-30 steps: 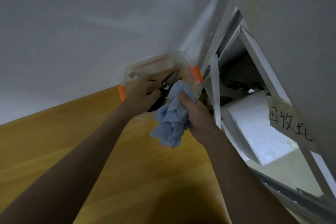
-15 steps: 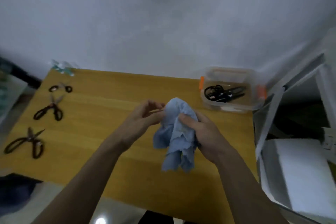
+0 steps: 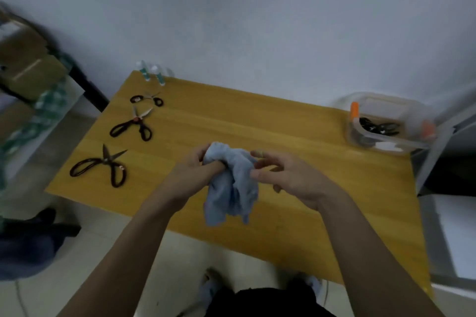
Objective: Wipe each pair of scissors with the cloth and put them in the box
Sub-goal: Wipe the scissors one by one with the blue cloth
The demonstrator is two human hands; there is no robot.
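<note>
The left hand [image 3: 192,177] grips the bunched blue cloth [image 3: 231,185], its fingers [image 3: 206,168] curled round the upper folds. The right hand [image 3: 286,175] sits just right of the cloth with its fingers [image 3: 260,154] spread and relaxed; the fingertips touch or nearly touch the fabric, holding nothing. Half a second earlier the right hand clasped the cloth and the left hand only pinched at its edge; the grip has passed from right to left.

The view has also shifted: the wooden worktop [image 3: 257,121] now lies lower and further right in frame, and a cardboard box [image 3: 28,64] on a shelf shows at far left.

Well left of the left fingers, three pairs of black-handled scissors lie on the worktop: a large pair [image 3: 103,166] nearest, a medium pair [image 3: 134,123] beyond it, a small pair [image 3: 146,99] furthest. Well right of the right fingers, the clear plastic box [image 3: 386,121] with orange latches contains black-handled scissors [image 3: 378,127].

No legible writing or brand marking is visible.
</note>
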